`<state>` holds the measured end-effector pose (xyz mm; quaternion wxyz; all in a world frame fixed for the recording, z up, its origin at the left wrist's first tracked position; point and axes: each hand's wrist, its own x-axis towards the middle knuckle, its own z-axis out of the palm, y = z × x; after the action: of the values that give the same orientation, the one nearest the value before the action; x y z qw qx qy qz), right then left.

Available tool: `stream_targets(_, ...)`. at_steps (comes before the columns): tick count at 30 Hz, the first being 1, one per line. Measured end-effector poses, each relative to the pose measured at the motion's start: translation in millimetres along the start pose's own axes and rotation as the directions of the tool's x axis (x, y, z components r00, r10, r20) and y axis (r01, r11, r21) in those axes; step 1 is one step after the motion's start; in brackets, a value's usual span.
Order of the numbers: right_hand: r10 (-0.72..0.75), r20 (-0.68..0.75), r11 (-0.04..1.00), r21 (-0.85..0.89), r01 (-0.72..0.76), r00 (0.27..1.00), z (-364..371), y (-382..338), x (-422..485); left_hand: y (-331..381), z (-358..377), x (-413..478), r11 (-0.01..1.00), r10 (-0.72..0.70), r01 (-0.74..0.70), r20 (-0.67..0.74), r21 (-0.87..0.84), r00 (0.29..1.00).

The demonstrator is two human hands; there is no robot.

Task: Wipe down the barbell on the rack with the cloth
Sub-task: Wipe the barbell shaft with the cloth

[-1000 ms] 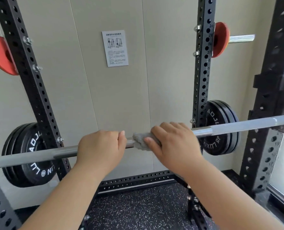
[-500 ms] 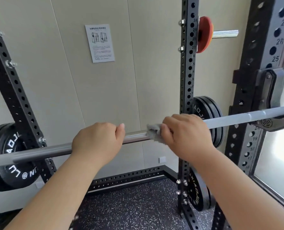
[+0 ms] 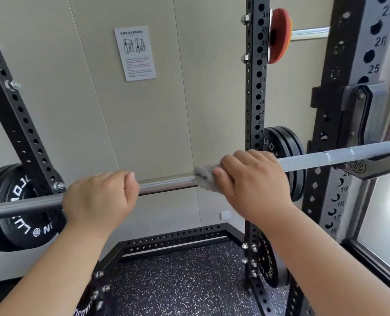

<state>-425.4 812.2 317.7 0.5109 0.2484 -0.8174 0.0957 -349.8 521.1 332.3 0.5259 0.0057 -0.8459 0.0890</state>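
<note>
A steel barbell (image 3: 166,184) runs across the view at chest height, its right end lying on a black hook (image 3: 376,165) of the rack. My left hand (image 3: 100,199) grips the bar left of centre, fingers curled over it. My right hand (image 3: 253,183) holds a grey cloth (image 3: 206,177) wrapped round the bar, right of centre; only the cloth's left edge shows past my fingers. A bare stretch of bar lies between the two hands.
Black perforated rack uprights stand at the left (image 3: 18,119), centre (image 3: 255,110) and right (image 3: 349,99). Black weight plates hang at the left (image 3: 13,208) and behind the centre upright (image 3: 287,144). An orange plate (image 3: 278,35) sits high up. Below is speckled rubber floor (image 3: 178,281).
My right hand has slid the cloth to the right along the bar, widening the gap to my left hand. The view has turned to the right.
</note>
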Motion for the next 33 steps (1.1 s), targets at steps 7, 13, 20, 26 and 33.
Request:
stream_targets(7,0.222,-0.063,0.975,-0.003,-0.223,0.973,-0.2,-15.2,-1.8,3.1,2.8,-3.0,0.999,-0.007,0.010,-0.080,0.037,0.997)
stream_targets(13,-0.013,-0.006,0.999,0.045,0.013,1.000,7.1,-23.3,-2.0,5.5,1.9,-0.7,0.996,-0.069,0.068,0.024,0.058,0.997)
stream_targets(20,0.192,-0.051,0.981,0.014,-0.191,0.980,-10.6,36.8,-16.9,6.1,-10.9,4.3,0.998,-0.059,0.057,0.141,0.018,0.988)
stream_targets(26,0.220,-0.022,0.975,-0.037,-0.220,0.975,-4.0,-9.2,0.0,7.5,-16.0,4.5,0.998,-0.059,0.062,0.180,-0.016,0.982)
stream_targets(33,0.125,-0.009,0.990,0.065,-0.124,0.992,-2.6,3.5,-2.5,4.1,-7.3,4.8,0.985,-0.146,0.162,0.217,-0.062,0.965)
